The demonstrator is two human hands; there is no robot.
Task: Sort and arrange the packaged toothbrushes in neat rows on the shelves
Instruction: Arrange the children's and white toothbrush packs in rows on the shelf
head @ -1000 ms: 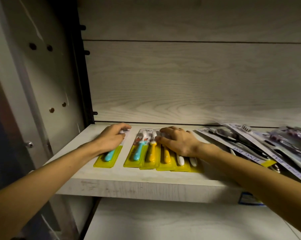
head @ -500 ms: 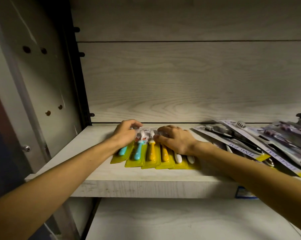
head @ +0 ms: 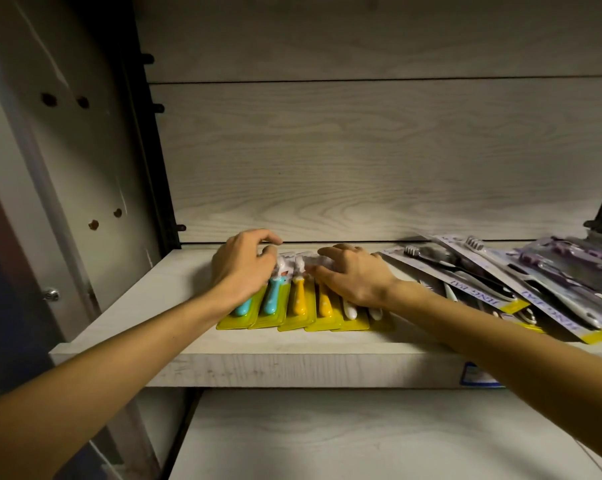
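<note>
A row of several yellow-backed toothbrush packs (head: 298,318) lies overlapping on the pale wooden shelf (head: 258,368). The brushes in it run teal, then orange, then white from left to right. My left hand (head: 240,268) curls over the top of the leftmost teal pack (head: 239,315), which sits tight against the row. My right hand (head: 355,275) lies spread on the upper ends of the orange and white packs and presses them down. The brush heads are mostly hidden under both hands.
A loose, slanted pile of long grey and purple toothbrush packs (head: 500,289) covers the right part of the shelf. A blue price label (head: 476,375) sits on the shelf's front edge. A lower shelf (head: 362,438) shows below, and the cabinet's side wall (head: 85,168) stands at the left.
My left hand has slid the teal pack rightward from its separate spot until it overlaps the row. My right hand has stayed on the row.
</note>
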